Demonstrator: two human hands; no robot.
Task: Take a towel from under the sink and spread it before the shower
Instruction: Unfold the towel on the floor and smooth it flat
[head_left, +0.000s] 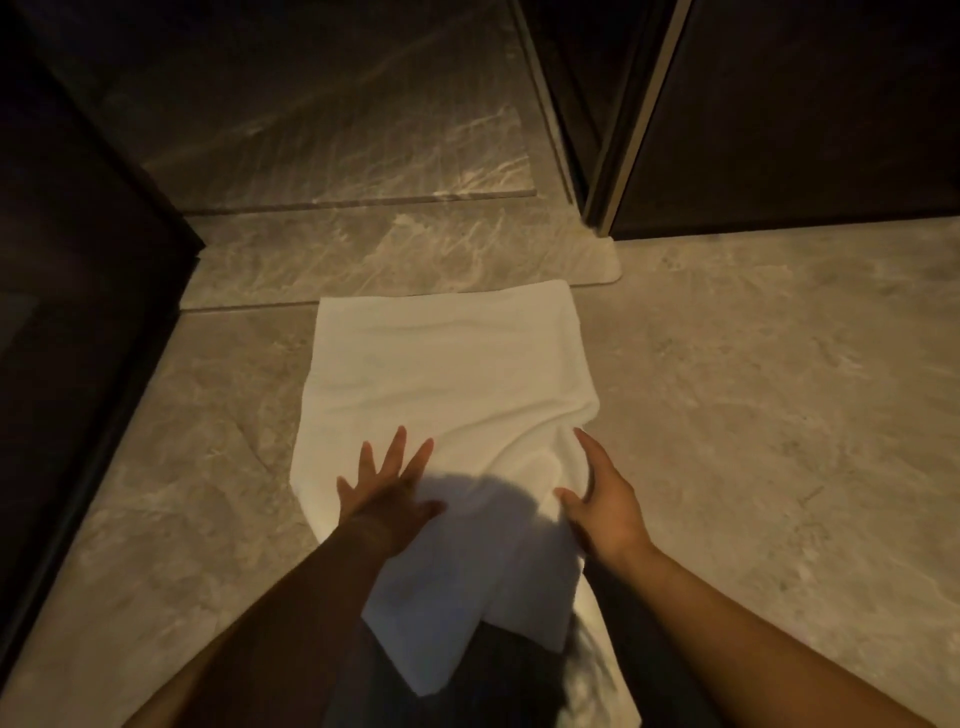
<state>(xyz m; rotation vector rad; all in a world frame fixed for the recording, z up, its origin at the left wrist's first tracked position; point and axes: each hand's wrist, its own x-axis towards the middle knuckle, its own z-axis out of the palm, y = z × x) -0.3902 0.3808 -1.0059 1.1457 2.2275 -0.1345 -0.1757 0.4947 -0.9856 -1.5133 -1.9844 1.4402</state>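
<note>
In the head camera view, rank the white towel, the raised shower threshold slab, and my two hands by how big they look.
1. White towel, largest.
2. Shower threshold slab, though the towel overlaps its near edge.
3. Left hand and right hand: alike in size, so unranked; both are nearer the camera, which inflates them.

**What the view hides**

The white terry towel runs out past the bottom edge, its near end folded and lost in dark shadow. Both forearms are cut off there too. The dark glass shower panels vanish beyond the top edge.
</note>
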